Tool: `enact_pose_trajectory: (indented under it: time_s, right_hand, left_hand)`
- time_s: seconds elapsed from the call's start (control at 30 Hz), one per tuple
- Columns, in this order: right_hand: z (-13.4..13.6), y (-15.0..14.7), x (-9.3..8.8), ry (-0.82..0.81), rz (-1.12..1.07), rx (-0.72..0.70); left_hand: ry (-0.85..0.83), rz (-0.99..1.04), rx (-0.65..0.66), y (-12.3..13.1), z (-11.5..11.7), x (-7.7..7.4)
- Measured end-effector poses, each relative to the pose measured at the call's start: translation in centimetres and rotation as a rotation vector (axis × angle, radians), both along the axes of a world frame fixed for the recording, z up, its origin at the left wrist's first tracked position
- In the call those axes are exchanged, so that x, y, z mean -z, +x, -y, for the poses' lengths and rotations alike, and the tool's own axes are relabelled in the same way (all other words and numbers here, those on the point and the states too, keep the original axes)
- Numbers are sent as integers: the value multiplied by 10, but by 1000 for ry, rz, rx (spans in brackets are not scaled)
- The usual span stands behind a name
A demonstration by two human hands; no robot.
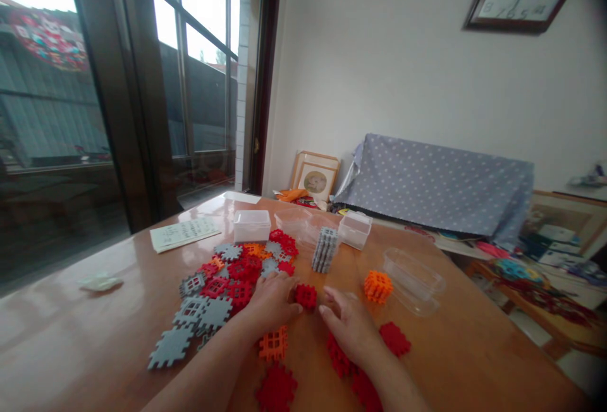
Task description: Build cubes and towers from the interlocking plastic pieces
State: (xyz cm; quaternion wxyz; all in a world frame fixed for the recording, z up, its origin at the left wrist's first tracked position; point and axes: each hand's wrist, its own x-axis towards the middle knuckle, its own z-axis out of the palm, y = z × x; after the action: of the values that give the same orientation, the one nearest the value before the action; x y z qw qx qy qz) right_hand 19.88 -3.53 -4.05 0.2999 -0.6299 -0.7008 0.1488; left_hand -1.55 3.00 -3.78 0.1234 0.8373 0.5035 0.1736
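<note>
My left hand (pixel 275 295) lies over the right edge of a pile of interlocking plastic tiles in red, grey and orange. Its thumb is apart from the fingers, close beside a small red tile stack (pixel 306 296); whether they touch I cannot tell. On the other side of that stack is my right hand (pixel 348 323), thumb and fingers spread, holding nothing. Under and beside the right wrist lie red tiles (pixel 394 339), partly hidden. A tall grey tile stack (pixel 325 250) stands beyond my hands, with an orange tile stack (pixel 378 287) to the right. Nearer me lies an orange tile (pixel 274 344).
Clear plastic boxes (pixel 252 227) (pixel 355 230) stand toward the table's far side. A transparent tray (pixel 413 280) lies at the right. Written paper (pixel 184 233) and a crumpled wrapper (pixel 100 282) are on the left. A dotted cloth (pixel 436 178) hangs behind the table.
</note>
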Motion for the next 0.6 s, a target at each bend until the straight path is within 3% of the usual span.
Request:
enact_pose_trajectory:
  time_s: [0.6]
  right_hand:
    - [8,-10,0,-21,-11,-133]
  left_hand:
    - [-40,43,3,3,5,-10]
